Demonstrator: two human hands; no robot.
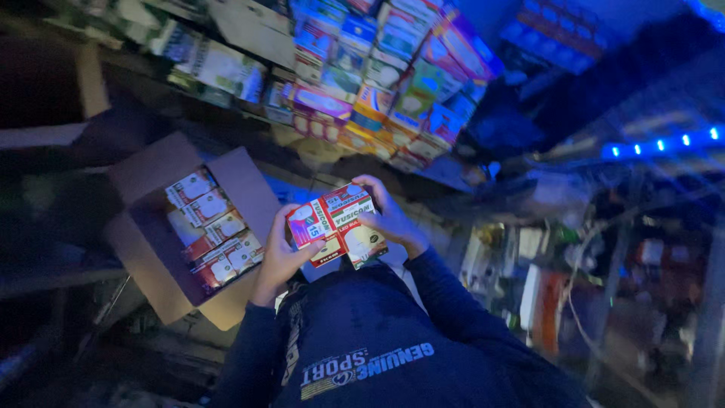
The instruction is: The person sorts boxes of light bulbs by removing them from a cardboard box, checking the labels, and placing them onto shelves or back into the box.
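Note:
I hold a few small red-and-white lamp boxes point(338, 224) together in front of my chest, in dim light. My left hand point(278, 253) grips their left side, thumb on the front. Fingers of my right hand point(390, 219) curl over the top edge on their right side. To the left of my hands an open brown cardboard carton point(143, 257) holds several more boxes of the same kind point(215, 230), packed in rows.
A shelf point(377, 68) beyond my hands is stacked with many colourful small boxes. A strip of blue lights point(664, 143) glows at the right. Dark clutter and hanging cables point(581, 302) fill the lower right. My dark printed top point(377, 355) fills the bottom.

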